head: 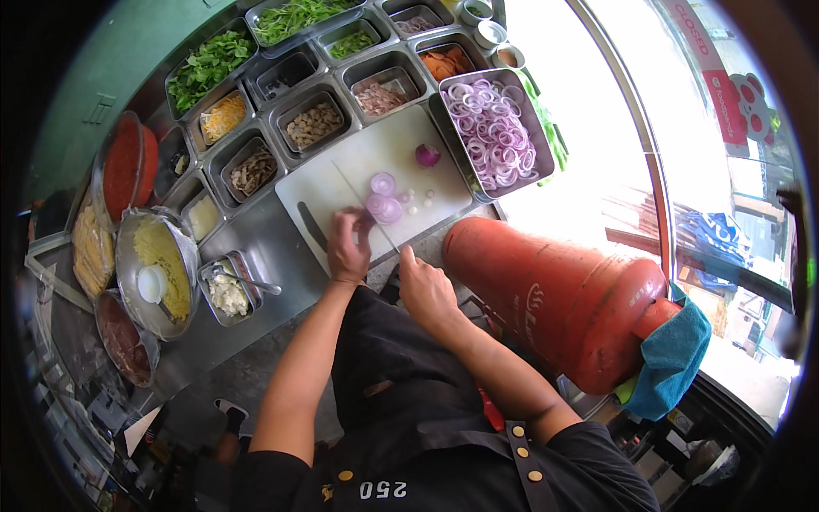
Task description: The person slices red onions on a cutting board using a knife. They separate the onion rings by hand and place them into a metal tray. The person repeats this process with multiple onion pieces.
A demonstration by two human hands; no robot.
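Note:
My right hand (425,285) is closed around the handle of a kitchen knife (358,194), whose blade reaches across a white cutting board (307,182). Beside the blade, my left hand (350,243) has its fingers curled at a red onion piece, mostly hidden by them. Sliced red onion rounds (384,200) lie on the blade's other side, with several small onion bits near them. Part of a red onion (428,155) rests at the board's far right. A metal tray of red onion rings (492,134) stands right of the board.
Metal pans of leafy greens (211,67), carrot slices (446,63) and chopped meat (381,98) stand behind the board. Left are a large bowl of yellow food (159,272) and a small pan with a spoon (228,291). A red gas cylinder (550,294) stands close to my right arm.

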